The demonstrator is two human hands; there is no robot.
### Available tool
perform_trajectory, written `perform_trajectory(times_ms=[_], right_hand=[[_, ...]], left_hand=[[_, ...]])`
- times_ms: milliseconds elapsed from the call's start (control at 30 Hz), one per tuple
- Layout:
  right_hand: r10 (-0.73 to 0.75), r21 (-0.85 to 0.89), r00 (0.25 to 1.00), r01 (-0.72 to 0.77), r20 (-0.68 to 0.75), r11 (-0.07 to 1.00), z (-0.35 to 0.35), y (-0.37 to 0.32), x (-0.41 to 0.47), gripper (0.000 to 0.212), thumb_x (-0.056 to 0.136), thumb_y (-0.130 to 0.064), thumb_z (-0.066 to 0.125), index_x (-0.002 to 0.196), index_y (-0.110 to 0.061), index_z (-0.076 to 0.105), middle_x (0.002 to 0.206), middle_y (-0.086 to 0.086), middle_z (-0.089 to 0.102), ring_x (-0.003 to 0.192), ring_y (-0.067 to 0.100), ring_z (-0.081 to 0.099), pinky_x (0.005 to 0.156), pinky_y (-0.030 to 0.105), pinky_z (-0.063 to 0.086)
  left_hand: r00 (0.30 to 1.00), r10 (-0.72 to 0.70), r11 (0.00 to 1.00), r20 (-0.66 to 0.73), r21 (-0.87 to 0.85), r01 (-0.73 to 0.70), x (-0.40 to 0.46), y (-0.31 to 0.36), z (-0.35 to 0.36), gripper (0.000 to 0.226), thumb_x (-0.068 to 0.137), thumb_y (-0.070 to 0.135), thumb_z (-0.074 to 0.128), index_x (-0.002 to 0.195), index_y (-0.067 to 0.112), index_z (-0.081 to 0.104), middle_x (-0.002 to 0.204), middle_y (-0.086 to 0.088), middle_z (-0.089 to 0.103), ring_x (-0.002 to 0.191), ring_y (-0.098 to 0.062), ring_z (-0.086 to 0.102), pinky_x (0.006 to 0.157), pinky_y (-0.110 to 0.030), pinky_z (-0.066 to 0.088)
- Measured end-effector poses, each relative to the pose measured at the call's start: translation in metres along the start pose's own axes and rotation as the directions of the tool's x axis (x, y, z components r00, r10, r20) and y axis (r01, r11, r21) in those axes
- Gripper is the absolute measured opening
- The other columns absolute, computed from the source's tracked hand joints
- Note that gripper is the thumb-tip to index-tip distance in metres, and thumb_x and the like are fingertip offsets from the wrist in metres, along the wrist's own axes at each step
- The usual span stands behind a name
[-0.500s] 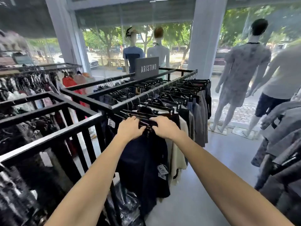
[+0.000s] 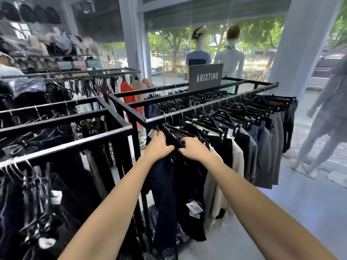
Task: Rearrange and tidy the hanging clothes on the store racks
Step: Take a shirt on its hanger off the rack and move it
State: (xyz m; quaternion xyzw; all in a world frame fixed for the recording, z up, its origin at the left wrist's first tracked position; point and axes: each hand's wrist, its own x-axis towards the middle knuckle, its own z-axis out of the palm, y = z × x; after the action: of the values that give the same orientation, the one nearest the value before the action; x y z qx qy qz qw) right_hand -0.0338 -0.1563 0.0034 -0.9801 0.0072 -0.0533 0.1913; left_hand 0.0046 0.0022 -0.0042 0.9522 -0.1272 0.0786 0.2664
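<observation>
Where the rail (image 2: 212, 106) ends nearest the camera, hanging from clip hangers (image 2: 178, 134): dark trousers (image 2: 169, 184), the front few bunched together. Soft, limp cloth, probably light singly but heavier and awkward as a bunch; likely to swing and slide off the clips if tugged by the fabric. Stiff plastic hangers with thin metal hooks, so better taken at the hanger bar close under the hook and slid along the rail, not pulled by the legs. Left hand (image 2: 158, 145) on top of the frontmost hanger at that near end, fingers bent over its bar, seemingly gripping it. Right hand (image 2: 195, 148) touching beside it, fingers curled into the next hangers, thumb toward the left hand; exact hold hidden among the dark plastic. Further along the rail: a cream garment (image 2: 237, 160), then grey and navy ones, evenly spaced. Above the rail's far part, a sign (image 2: 206, 77). Beyond the rail's far end, mannequins (image 2: 199, 55) at the window. Left of the rail, a second rack (image 2: 65, 132) of black clothes.
</observation>
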Motion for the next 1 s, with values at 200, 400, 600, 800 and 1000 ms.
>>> perform_trajectory(times_ms=[200, 400, 600, 800, 1000], right_hand=[[-0.019, 0.052, 0.999, 0.018, 0.030, 0.998, 0.006, 0.009, 0.009, 0.032, 0.084, -0.032, 0.058, 0.111, -0.018, 0.065, 0.116, 0.011, 0.065, 0.112, 0.033, 0.059, 0.086, 0.038, 0.045], [-0.046, 0.158, 0.997, 0.036, 0.065, 0.987, 0.006, 0.011, 0.014, 0.043, 0.088, -0.054, 0.053, 0.108, -0.022, 0.072, 0.110, 0.012, 0.069, 0.109, 0.032, 0.061, 0.095, 0.040, 0.049], [-0.153, 0.116, 0.974, 0.173, -0.165, 0.978, -0.003, 0.018, 0.017, 0.024, 0.089, -0.027, 0.053, 0.092, -0.019, 0.075, 0.103, 0.009, 0.067, 0.104, 0.029, 0.062, 0.088, 0.038, 0.053], [0.007, 0.122, 0.956, 0.030, -0.292, 0.992, -0.011, 0.036, 0.020, 0.031, 0.094, -0.022, 0.048, 0.113, -0.010, 0.069, 0.117, 0.015, 0.065, 0.114, 0.035, 0.056, 0.096, 0.039, 0.045], [0.176, 0.685, 0.975, -0.222, 0.138, 0.694, -0.028, 0.039, 0.018, 0.046, 0.100, -0.030, 0.028, 0.093, -0.002, 0.064, 0.088, 0.011, 0.077, 0.093, 0.030, 0.072, 0.070, 0.032, 0.048]], left_hand=[[0.994, -0.113, 0.984, -0.008, -0.139, 0.111, -0.002, -0.008, -0.002, 0.045, 0.076, 0.036, 0.067, 0.108, 0.013, 0.045, 0.106, -0.008, 0.061, 0.091, -0.025, 0.057, 0.075, -0.032, 0.041], [0.995, -0.080, 0.996, -0.053, 0.025, 0.081, -0.007, -0.003, -0.006, 0.050, 0.078, 0.040, 0.064, 0.119, 0.020, 0.045, 0.119, -0.004, 0.053, 0.099, -0.025, 0.056, 0.080, -0.035, 0.044], [0.945, 0.327, 0.862, 0.023, 0.402, -0.308, -0.004, 0.005, -0.003, 0.049, 0.091, 0.031, 0.045, 0.137, 0.048, 0.045, 0.113, -0.001, 0.038, 0.102, -0.021, 0.051, 0.083, -0.039, 0.050], [0.960, 0.278, 0.893, 0.039, 0.358, -0.273, 0.007, 0.011, 0.005, 0.037, 0.091, 0.052, 0.042, 0.119, 0.041, 0.062, 0.108, 0.003, 0.039, 0.107, -0.020, 0.049, 0.091, -0.040, 0.046], [0.926, 0.364, 0.847, 0.102, 0.379, -0.374, 0.017, 0.025, 0.009, 0.050, 0.092, 0.035, 0.048, 0.141, 0.044, 0.044, 0.133, -0.001, 0.040, 0.117, -0.022, 0.048, 0.100, -0.039, 0.041]])
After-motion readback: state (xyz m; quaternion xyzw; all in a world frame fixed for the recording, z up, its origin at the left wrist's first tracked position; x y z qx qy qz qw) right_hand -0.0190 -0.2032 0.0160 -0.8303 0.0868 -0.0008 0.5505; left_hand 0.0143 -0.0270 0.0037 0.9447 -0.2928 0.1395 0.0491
